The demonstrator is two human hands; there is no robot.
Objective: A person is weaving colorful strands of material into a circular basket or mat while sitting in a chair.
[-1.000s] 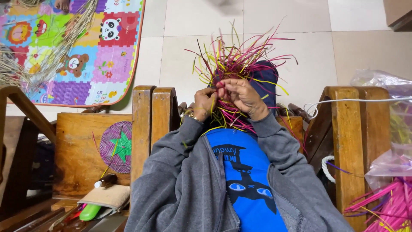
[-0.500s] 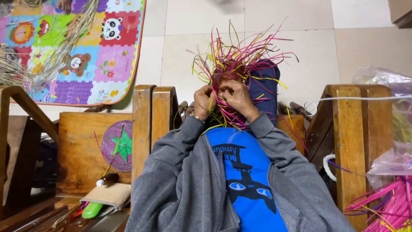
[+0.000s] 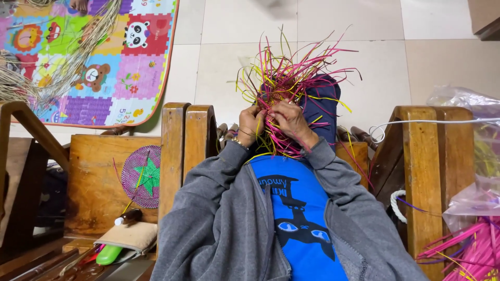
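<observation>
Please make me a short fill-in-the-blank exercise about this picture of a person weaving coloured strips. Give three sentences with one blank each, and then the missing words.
1. Both hands, the left hand and the right hand, work on a bundle of pink and ______ strips.
2. The round woven mat on the wooden seat has a ______ star in its middle.
3. The colourful play mat with animal pictures lies on the tiled ______.

Missing words: yellow; green; floor

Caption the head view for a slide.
Both hands, left hand and right hand, weave a bundle of pink and yellow strips between wooden armrests.
</observation>
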